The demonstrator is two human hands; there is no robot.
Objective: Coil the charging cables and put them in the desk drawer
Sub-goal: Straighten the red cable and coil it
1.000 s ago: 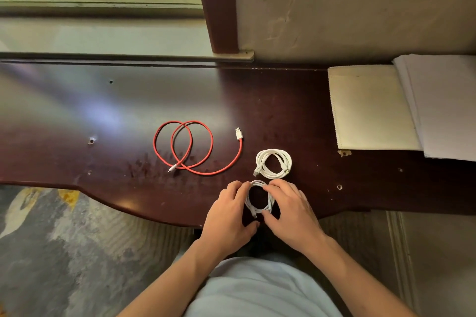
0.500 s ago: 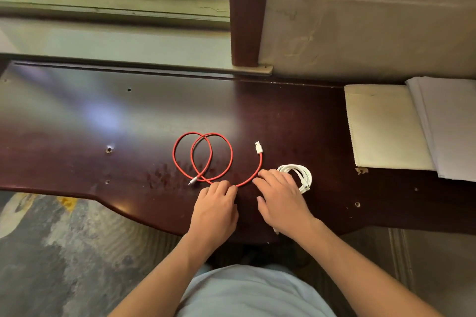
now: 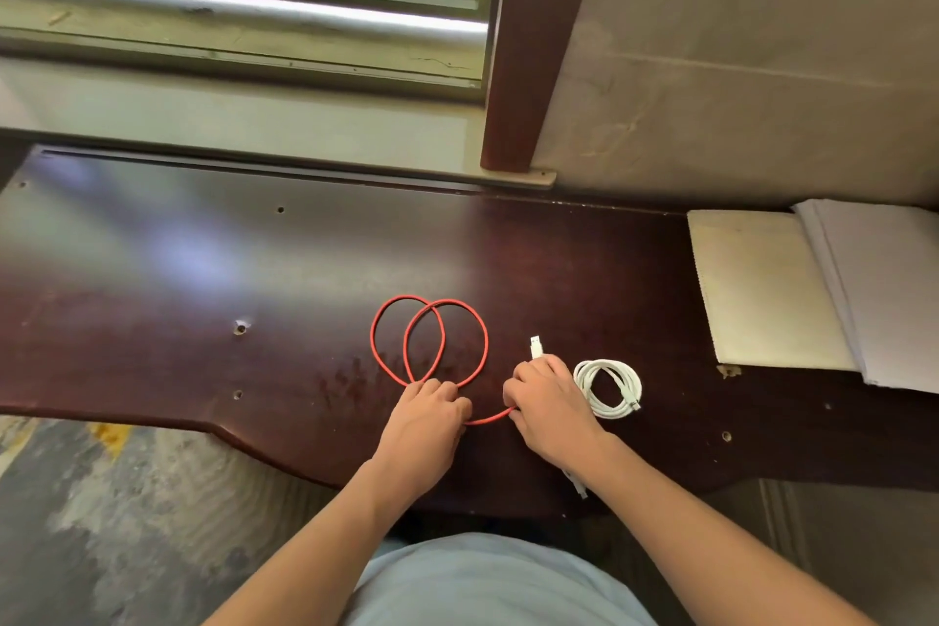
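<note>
A red cable (image 3: 447,315) lies in two loose loops on the dark wooden desk (image 3: 203,295), with its white plug (image 3: 536,347) pointing away from me. My left hand (image 3: 424,427) pinches the red cable where the loops cross. My right hand (image 3: 551,404) grips the same cable near the plug end. A coiled white cable (image 3: 608,387) rests just right of my right hand. Under my right forearm, a second white cable (image 3: 576,483) shows only partly. No drawer is in view.
A cream pad (image 3: 762,290) and a stack of white paper (image 3: 884,290) lie at the desk's right end. A window sill (image 3: 244,122) and a dark post (image 3: 533,66) stand behind the desk. Patterned floor (image 3: 101,498) shows at lower left.
Both hands let go of the small white coil near the desk edge and moved up to the red cable, taking hold of it. The camera view tilted upward.
</note>
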